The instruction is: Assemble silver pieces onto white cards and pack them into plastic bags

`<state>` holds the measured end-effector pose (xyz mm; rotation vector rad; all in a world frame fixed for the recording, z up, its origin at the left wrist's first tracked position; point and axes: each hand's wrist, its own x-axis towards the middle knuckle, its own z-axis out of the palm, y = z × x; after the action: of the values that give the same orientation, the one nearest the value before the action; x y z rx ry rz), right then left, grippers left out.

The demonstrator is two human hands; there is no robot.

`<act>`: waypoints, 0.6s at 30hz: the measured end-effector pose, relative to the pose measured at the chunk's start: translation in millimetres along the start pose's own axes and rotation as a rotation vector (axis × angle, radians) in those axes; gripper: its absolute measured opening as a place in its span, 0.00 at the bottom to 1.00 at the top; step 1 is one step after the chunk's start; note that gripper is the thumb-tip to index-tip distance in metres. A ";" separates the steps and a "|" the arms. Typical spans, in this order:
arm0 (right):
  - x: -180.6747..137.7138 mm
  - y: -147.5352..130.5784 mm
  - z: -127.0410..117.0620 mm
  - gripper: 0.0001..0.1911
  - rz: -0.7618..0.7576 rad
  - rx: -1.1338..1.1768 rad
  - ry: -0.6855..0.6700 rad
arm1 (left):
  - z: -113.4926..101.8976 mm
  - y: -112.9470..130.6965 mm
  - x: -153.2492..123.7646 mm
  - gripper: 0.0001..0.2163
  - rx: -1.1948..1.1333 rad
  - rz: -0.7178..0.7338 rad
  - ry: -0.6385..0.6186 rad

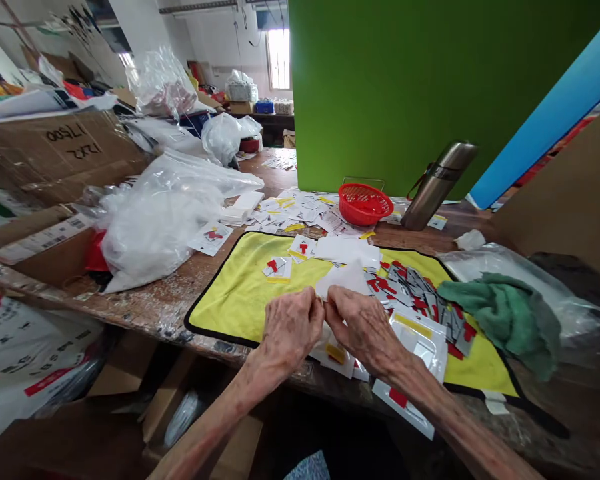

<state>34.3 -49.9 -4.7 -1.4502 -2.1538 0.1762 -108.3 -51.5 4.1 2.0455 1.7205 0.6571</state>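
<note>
My left hand [293,319] and my right hand [359,320] meet over the front of a yellow cloth [225,287], both with fingers pinched. Between them they grip a small white plastic bag [347,277]; its lower part is mostly hidden by my fingers. Just right of my right hand lies a pile of small red and grey pieces [415,290]. Flat bags with yellow labels [423,340] lie under and beside my right forearm. Beyond my hands rest a stack of white cards [347,251] and small packets with red pieces [277,268].
A red plastic basket [364,204] and a steel thermos [437,187] stand at the back, before a green panel [430,87]. A green rag [505,317] lies at right. Large clear plastic bags [165,207] and a cardboard box [55,157] crowd the left.
</note>
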 end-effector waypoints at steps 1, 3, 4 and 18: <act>-0.6 -1.3 1.0 0.09 -0.007 -0.060 0.035 | 1.9 2.1 -1.2 0.09 0.110 -0.014 0.044; -0.5 -2.3 1.3 0.09 0.014 -0.060 0.036 | 4.6 3.5 -2.8 0.08 0.181 -0.029 0.062; 0.2 -2.0 0.9 0.07 0.027 -0.001 0.002 | 5.6 3.2 -3.3 0.08 0.172 -0.028 0.058; 15.6 17.3 -26.9 0.15 0.322 0.938 -0.466 | -8.2 -31.6 11.2 0.30 -0.915 -0.269 -0.055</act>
<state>57.4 -33.7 16.9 -1.1994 -1.6854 1.5310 -136.9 -35.1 -6.0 1.1629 1.2625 1.0316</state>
